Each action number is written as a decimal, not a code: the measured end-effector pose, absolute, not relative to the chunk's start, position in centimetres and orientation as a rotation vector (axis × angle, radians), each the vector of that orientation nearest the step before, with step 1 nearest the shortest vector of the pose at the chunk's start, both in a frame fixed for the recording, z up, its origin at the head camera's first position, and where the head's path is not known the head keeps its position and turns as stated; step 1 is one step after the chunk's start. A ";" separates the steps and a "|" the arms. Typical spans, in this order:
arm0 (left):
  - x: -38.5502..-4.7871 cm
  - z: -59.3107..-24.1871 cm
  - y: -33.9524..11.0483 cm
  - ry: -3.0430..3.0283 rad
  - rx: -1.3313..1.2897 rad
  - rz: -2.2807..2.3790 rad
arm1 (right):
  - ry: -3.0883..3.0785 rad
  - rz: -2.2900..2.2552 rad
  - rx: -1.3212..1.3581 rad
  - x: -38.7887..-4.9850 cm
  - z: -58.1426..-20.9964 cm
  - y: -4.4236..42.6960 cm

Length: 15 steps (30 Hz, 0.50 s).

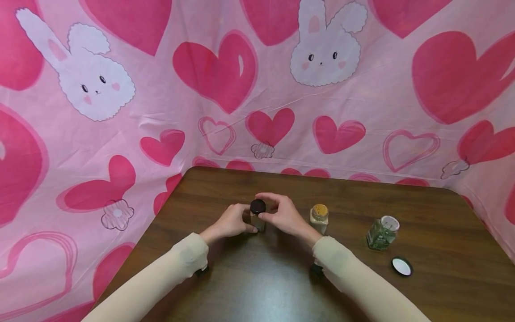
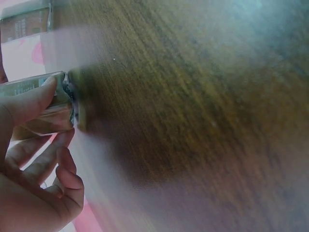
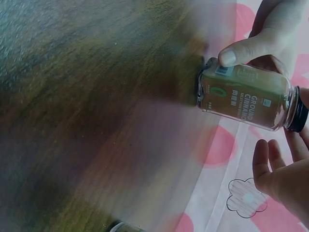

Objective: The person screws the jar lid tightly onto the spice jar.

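Observation:
A glass spice jar (image 3: pixel 246 99) labelled ground cinnamon, with a black lid (image 1: pixel 258 206), stands upright between both hands near the middle of the table. My left hand (image 1: pixel 234 220) grips the lower body of the jar, its thumb (image 2: pixel 36 102) lying along the glass near the base. From the other side, my right hand (image 1: pixel 284 215) holds the lid between thumb and fingers. The lid sits on the jar's neck in the right wrist view. Whether the base touches the wood or hovers just over it, I cannot tell.
Right of the hands stands an open jar of tan powder (image 1: pixel 319 218), partly behind the right wrist. Farther right are a jar of green flakes (image 1: pixel 382 233) and a loose black-rimmed lid (image 1: pixel 402 266) on the brown table (image 1: pixel 257 281). Pink heart-print cloth (image 1: pixel 225 71) surrounds the table.

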<state>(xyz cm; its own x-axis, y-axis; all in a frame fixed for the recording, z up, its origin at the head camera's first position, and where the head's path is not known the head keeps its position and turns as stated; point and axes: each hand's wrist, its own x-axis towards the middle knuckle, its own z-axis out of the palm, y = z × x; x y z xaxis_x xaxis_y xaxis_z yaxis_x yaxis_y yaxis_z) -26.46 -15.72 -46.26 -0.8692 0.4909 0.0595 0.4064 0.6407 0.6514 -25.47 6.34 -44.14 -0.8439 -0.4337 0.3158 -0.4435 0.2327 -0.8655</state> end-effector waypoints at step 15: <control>-26.4 -46.2 -15.8 2.718 0.760 1.052 | -2.495 1.711 0.851 -25.4 -44.0 6.4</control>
<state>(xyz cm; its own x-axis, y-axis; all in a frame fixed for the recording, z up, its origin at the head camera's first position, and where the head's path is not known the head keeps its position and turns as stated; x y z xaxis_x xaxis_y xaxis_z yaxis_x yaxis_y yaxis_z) -26.39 -15.78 -46.19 -0.8648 0.4986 0.0586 0.4082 0.6304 0.6602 -25.45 6.44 -44.03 -0.8535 -0.4303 0.2939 -0.4292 0.2606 -0.8648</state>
